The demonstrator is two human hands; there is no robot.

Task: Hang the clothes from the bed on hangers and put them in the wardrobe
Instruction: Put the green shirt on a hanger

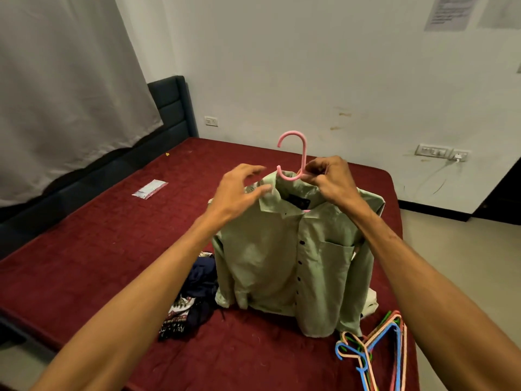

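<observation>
Shirt (284,258) hangs below right hand (328,179).

A big grey cloth curtain (70,80) hangs at the upper left. A small clear plastic packet (149,189) lies at middle left. A white charger (459,157) is plugged in beside the white wall switches (431,151) at right. A printed paper sheet (448,12) sticks at the upper right.
</observation>
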